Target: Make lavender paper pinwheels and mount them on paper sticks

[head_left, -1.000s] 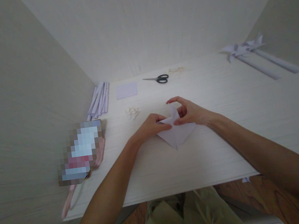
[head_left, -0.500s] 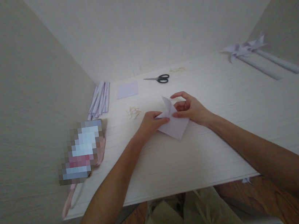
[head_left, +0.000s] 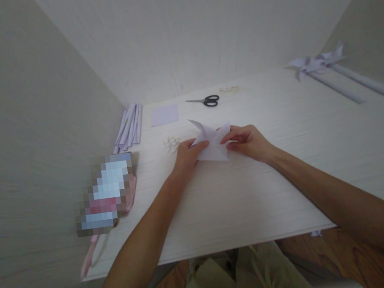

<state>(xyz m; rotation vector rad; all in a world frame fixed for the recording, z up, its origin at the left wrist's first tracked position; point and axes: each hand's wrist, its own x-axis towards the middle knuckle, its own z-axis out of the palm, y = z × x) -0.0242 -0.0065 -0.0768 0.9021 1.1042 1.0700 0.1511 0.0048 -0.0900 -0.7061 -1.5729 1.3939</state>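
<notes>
A pale lilac paper pinwheel [head_left: 216, 149], partly folded with one corner curling up at its far left, is held just above the table. My left hand [head_left: 188, 156] pinches its left side, thumb on top and fingers beneath. At the right side, my right hand [head_left: 248, 141] has its bent index finger and thumb on the edge of the paper, near a raised corner; its other fingers are partly hidden behind. Left of the pinwheel lies a small pile of thin pale bits [head_left: 171, 143]. Black-handled scissors [head_left: 209, 100] rest beyond my hands.
A square of lilac paper [head_left: 164, 115] and several rolled paper sticks [head_left: 131, 126] lie at the back left. A pixelated device [head_left: 109, 188] sits at the left edge. Two pinwheels on sticks [head_left: 316, 64] lie back right. More pale bits [head_left: 229, 90] are by the scissors.
The paper has been turned in my hands, its upright corner now at the left. My right hand has shifted its fingers to the paper's right edge.
</notes>
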